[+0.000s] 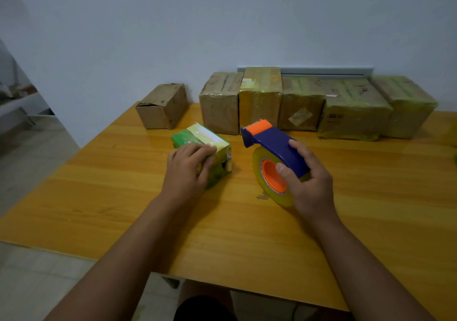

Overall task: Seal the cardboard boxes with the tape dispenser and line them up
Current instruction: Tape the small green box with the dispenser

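Now the left hand (189,166) rests flat-fingered on the green box (201,145), steadying it, while the right hand (305,179) grips the tape dispenser (272,145) just beside, so laying tape over its top seam looks next.

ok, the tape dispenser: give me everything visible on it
The tape dispenser has a dark blue plastic body with an orange cutter guard at its far end and an orange hub carrying a roll of yellowish clear tape. It points away from the person. The right hand grips it, fingers over the body, thumb on the hub. Whether the roll touches the wooden table is unclear.
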### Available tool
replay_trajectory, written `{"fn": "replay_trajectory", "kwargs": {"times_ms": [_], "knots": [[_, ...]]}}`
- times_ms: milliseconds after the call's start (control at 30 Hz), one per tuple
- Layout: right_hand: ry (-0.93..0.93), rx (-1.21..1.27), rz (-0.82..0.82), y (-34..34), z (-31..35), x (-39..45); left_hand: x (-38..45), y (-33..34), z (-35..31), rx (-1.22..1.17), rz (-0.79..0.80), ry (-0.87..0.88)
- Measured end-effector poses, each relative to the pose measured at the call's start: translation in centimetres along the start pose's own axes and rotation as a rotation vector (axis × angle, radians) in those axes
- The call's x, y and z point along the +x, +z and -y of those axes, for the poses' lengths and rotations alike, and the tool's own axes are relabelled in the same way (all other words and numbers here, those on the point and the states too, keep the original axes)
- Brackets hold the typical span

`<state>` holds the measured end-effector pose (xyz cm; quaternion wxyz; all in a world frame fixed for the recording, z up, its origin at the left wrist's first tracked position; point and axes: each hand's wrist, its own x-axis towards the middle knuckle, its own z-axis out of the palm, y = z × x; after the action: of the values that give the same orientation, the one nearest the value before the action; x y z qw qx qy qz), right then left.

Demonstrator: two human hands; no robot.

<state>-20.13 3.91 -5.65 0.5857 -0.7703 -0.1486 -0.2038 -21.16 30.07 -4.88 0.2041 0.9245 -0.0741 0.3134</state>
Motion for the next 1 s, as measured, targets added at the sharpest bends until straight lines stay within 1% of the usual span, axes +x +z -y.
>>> {"fn": "replay_trajectory", "kwargs": {"times_ms": [67, 167, 267, 367, 433, 533, 633, 767, 900, 1000], "knots": [[-0.001, -0.005, -0.002, 0.0, 0.0, 0.0, 0.0, -0.1, 0.1, -0.019, 0.023, -0.020], [0.002, 0.003, -0.003, 0.0, 0.1, 0.0, 0.1, -0.6, 0.4, -0.172, 0.098, -0.110], [0.000, 0.004, -0.002, 0.1, 0.2, 0.0, 0.0, -1.0, 1.2, -0.202, 0.144, -0.075], [0.006, 0.013, 0.001, 0.1, 0.1, 0.0, 0.1, -1.4, 1.3, -0.218, 0.142, -0.107], [0.010, 0.025, 0.007, 0.0, 0.1, 0.0, 0.1, -1.5, 1.0, -0.186, 0.104, -0.116], [0.012, 0.038, 0.009, 0.0, 0.1, 0.0, 0.4, -1.3, 0.2, -0.006, 0.045, -0.045], [0.013, 0.042, 0.013, 0.0, 0.0, 0.1, 0.9, -1.6, -0.2, 0.102, 0.076, -0.008], [0.005, 0.032, 0.012, 0.0, 0.0, 0.1, 0.9, -1.9, 0.3, 0.099, 0.071, 0.060], [0.007, 0.032, 0.015, 0.0, 0.1, 0.1, 0.8, -1.6, -0.3, 0.111, 0.070, 0.030], [0.005, 0.040, 0.014, -0.1, 0.1, 0.1, 0.6, -1.9, -0.3, 0.129, 0.131, 0.022]]}}
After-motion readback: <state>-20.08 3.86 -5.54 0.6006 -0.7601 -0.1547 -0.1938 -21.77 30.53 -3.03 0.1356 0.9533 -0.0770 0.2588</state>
